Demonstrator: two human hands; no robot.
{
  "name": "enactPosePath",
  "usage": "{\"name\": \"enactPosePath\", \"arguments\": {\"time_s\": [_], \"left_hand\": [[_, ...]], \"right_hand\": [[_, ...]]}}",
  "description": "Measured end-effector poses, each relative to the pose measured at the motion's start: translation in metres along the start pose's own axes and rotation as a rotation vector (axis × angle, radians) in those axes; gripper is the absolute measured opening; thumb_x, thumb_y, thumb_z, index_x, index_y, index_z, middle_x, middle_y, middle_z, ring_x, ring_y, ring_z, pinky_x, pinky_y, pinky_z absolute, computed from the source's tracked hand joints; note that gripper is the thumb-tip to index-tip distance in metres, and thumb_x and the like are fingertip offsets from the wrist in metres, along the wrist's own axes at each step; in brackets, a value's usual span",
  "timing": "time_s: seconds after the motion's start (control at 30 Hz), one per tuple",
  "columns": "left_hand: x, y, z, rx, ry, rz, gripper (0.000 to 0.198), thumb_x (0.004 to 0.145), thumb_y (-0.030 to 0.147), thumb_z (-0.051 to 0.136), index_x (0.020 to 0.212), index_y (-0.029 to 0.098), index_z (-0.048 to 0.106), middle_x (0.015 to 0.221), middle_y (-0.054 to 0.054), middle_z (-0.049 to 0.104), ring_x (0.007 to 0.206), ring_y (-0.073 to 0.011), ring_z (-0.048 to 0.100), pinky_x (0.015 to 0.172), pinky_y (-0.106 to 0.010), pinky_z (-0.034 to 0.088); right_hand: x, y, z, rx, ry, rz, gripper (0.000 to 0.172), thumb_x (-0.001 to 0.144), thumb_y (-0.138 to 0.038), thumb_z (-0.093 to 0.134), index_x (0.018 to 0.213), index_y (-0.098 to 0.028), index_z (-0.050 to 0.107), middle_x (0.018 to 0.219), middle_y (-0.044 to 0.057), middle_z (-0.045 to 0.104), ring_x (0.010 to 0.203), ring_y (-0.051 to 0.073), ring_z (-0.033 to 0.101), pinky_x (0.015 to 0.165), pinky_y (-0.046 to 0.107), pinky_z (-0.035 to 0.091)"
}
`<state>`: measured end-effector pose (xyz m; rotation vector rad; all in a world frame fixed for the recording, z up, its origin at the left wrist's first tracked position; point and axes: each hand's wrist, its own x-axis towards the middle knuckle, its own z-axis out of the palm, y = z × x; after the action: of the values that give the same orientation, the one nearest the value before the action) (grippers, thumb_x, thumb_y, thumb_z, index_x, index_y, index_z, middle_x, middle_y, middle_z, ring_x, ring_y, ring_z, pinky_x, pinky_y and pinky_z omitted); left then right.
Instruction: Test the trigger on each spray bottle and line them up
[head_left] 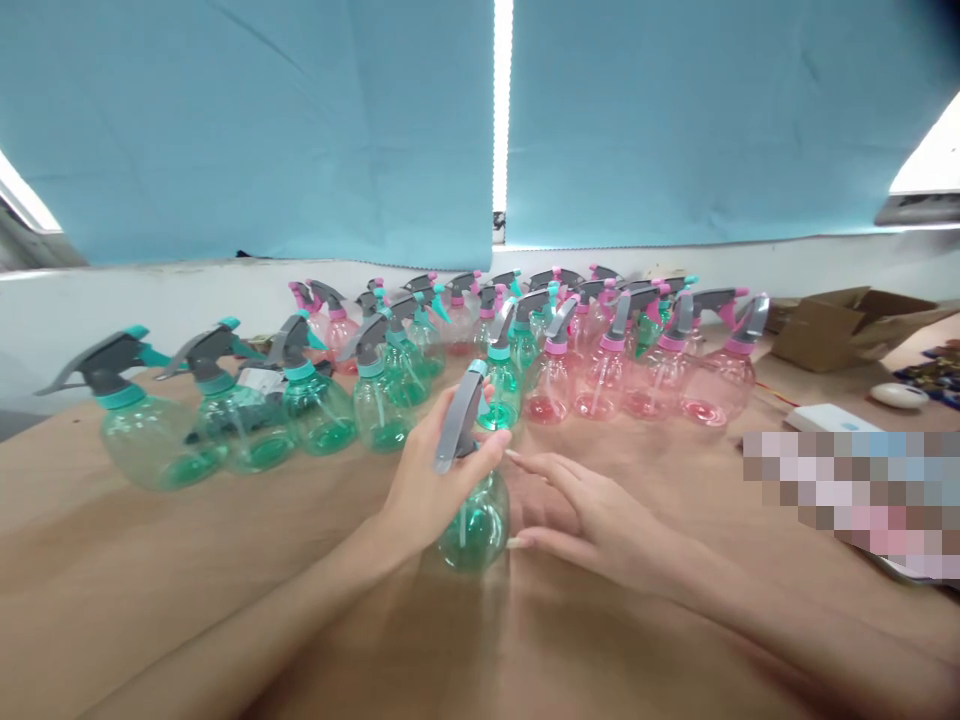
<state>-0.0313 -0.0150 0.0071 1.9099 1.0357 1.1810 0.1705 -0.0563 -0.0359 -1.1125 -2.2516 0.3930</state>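
Note:
A green spray bottle [474, 530] with a grey trigger head and turquoise tip is in front of me, at the middle of the table. My left hand [435, 470] is wrapped round its neck, just under the trigger head. My right hand [581, 510] is at the bottle's right side with thumb and fingers apart; its fingertips are close to the bottle, and whether they touch it I cannot tell. Just behind stand more green spray bottles [386, 410], in a row running left, and a row of pink spray bottles [596, 380] running right.
Further rows of mixed pink and green bottles [461, 320] stand toward the wall. An open cardboard box [840, 325], a white computer mouse [898, 396] and a white box-shaped device [832, 420] lie at the right, near a blurred-out patch. Blue curtains [247, 130] hang behind the table [300, 560].

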Motion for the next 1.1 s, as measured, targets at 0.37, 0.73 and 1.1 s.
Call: {"name": "enactPosePath", "arguments": {"time_s": [0.37,0.73,1.1], "left_hand": [[-0.021,-0.005,-0.022,0.039,-0.062,-0.063,0.078,0.076,0.04,0.072,0.141,0.027,0.032,0.142,-0.01,0.046,0.127,-0.0291,0.05,0.106,-0.046,0.043],[-0.058,-0.07,-0.074,0.231,0.066,-0.244,0.032,0.088,0.036,0.054,0.116,0.022,0.05,0.128,-0.011,0.056,0.121,-0.0276,0.055,0.105,-0.05,0.041],[-0.039,-0.079,-0.077,0.234,0.026,-0.224,0.021,0.087,0.026,0.052,0.107,0.021,0.055,0.116,-0.007,0.062,0.11,-0.024,0.061,0.098,-0.044,0.047]], "right_hand": [[0.048,-0.044,0.031,-0.149,0.229,0.011,0.043,0.085,-0.034,0.062,0.123,-0.018,0.05,0.105,0.01,0.067,0.099,0.029,0.063,0.08,0.044,0.053],[0.12,-0.03,0.038,-0.354,0.186,0.14,0.053,0.087,-0.057,0.058,0.121,-0.017,0.055,0.113,0.014,0.065,0.109,0.032,0.057,0.084,0.044,0.05],[0.158,-0.024,0.03,-0.408,0.071,0.341,0.053,0.086,-0.053,0.062,0.122,-0.014,0.054,0.118,0.017,0.066,0.112,0.033,0.059,0.084,0.041,0.049]]}}
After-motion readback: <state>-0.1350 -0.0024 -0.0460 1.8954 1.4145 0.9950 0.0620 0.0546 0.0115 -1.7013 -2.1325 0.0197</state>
